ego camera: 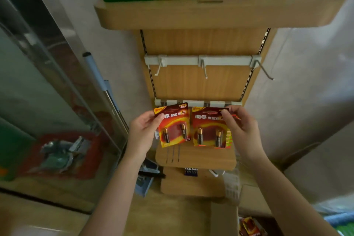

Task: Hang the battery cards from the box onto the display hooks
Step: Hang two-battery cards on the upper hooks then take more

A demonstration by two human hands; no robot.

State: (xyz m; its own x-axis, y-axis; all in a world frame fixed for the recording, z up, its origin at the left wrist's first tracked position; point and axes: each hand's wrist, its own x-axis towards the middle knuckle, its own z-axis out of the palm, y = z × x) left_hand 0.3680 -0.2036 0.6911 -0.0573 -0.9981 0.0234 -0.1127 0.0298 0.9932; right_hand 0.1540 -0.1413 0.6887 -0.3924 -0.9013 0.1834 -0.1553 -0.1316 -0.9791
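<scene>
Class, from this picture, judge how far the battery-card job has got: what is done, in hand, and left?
Done: nothing clearly hung; the three upper hooks are bare. In hand: the left hand holds one battery card, the right hand pinches a second card, both at the lower rail. Left: hooking these two, then the spare cards in the box.

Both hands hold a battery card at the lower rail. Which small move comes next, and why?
Probably level the left card and hook its top on the lower rail: the left hand holds it tilted at that rail, apparently not hung yet.
</scene>
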